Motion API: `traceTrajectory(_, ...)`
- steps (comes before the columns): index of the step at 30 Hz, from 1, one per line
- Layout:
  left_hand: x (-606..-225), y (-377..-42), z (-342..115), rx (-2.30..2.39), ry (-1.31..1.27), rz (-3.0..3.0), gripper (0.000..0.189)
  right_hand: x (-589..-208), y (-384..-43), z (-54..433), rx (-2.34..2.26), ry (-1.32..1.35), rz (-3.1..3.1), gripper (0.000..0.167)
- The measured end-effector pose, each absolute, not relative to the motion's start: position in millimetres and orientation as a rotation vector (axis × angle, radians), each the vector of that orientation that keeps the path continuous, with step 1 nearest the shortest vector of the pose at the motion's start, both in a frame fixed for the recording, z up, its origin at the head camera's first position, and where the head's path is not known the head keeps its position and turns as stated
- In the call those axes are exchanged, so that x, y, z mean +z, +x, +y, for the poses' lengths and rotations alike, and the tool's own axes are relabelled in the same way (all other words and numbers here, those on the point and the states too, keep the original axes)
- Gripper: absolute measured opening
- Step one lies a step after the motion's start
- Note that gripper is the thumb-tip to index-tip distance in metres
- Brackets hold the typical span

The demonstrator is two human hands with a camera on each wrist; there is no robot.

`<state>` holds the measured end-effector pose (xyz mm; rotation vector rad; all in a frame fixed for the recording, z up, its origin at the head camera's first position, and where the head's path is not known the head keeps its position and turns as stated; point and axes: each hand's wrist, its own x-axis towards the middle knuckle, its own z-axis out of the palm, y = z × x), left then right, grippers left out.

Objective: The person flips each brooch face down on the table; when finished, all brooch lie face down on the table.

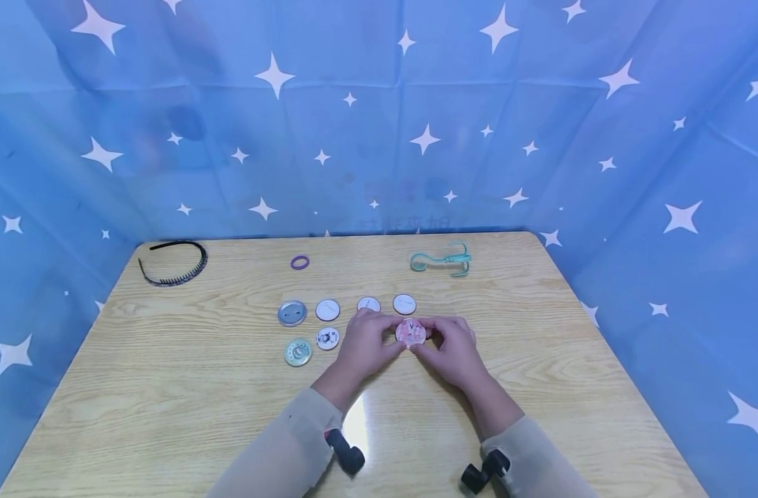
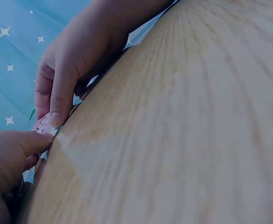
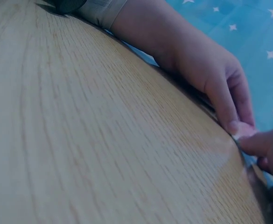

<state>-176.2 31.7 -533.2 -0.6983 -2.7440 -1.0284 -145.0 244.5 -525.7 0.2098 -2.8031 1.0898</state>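
Both hands meet over the table around a round pink button badge (image 1: 410, 333) with a printed picture. My left hand (image 1: 368, 344) pinches its left edge between thumb and fingers, while my right hand (image 1: 451, 351) pinches the right edge. In the left wrist view the pink badge (image 2: 43, 125) is tilted, close to the tabletop, with a thumb on its near edge. Just behind it lie a white round badge (image 1: 404, 303) and another white round badge (image 1: 368, 303), the latter partly hidden by my left hand.
Left of the hands lie a silver disc (image 1: 292, 313), a white disc (image 1: 327, 310), a black-and-white badge (image 1: 327, 338) and a green badge (image 1: 298, 352). Farther back are a black headband (image 1: 175, 280), a purple ring-shaped band (image 1: 300, 262) and a teal hooked item (image 1: 444, 259). A starred blue curtain (image 1: 354, 138) borders the table.
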Motion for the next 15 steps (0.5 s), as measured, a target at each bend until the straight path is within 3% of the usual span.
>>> traceTrajectory(15,-536.9,-176.8,31.9,-1.09,-0.664,-2.725,0.046,-524.8,-144.7,243.5,1.168,0.19,-2.75,0.045)
